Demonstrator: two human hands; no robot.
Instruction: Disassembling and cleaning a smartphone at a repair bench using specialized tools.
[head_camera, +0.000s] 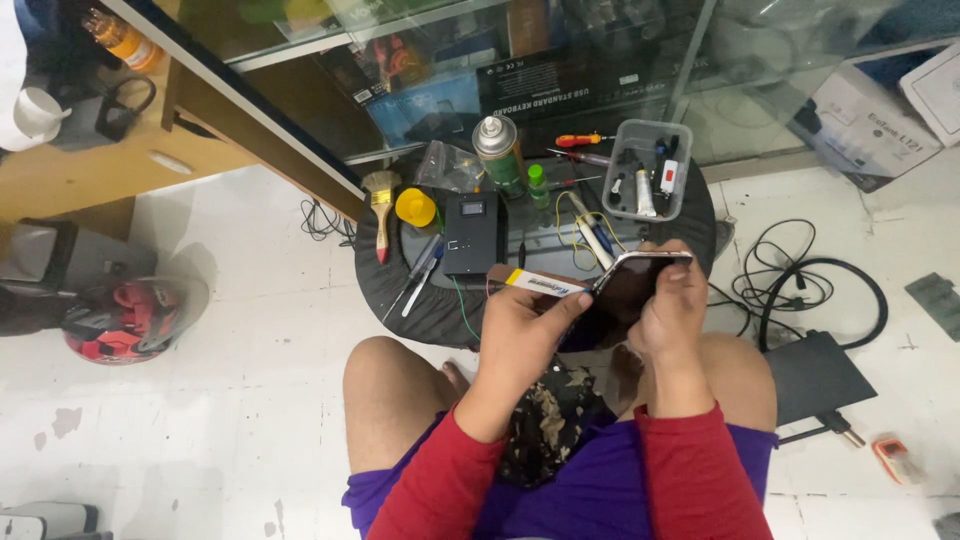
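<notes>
The right hand (672, 305) grips a thin, flat phone (632, 285) with a pale metallic rim and a dark glossy face, tilted on edge above the person's lap, its upper edge pointing away from the body. The left hand (525, 325) is closed around a slim tool (545, 284) with a white and yellow handle, whose tip meets the phone's near edge just left of the right hand. Directly beyond both hands sits a small round table (425, 305) with a dark rim, crowded with a black box-shaped device (473, 232), a green spray can (499, 152), a clear plastic tray (648, 170) of small parts, a paintbrush (381, 205) and a yellow cap (416, 207). The table's near rim lies just ahead of the knuckles, leaving little room forward. To the right of the right hand, black cables (800, 285) coil on the white floor (250, 400); to the left of the left hand the floor lies open as far as a red helmet (130, 315).
</notes>
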